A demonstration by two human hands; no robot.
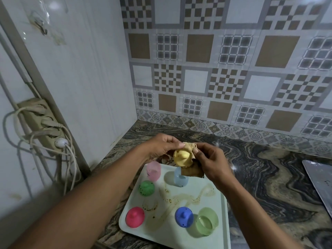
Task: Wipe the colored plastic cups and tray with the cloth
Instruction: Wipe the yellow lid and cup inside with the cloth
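The two bare arms are nearest, reaching out from the bottom of the view. They meet above the far end of the tray (161,236).

The yellow cup (181,157) is up in the air between the two hands. The left hand (160,147) curls its fingers around the cup from the left and holds it. The right hand (211,163) is on the cup's right side and pinches the brown cloth (190,147). The cloth is bunched over the top and right of the cup, and one end hangs down below it.

The cup's round closed end seems to point at the camera, so its long way runs toward the wall. The cloth hides its mouth. I think the right hand, the one touching the cloth, has to rub around the cup next.

Six more cups sit on the tray: light pink (153,170), light blue (180,179), green (147,188), dark pink (135,216), dark blue (184,216) and light green (207,223). Brown stains (179,199) run across the tray's middle. The tray rests on a swirly stone counter (269,186).
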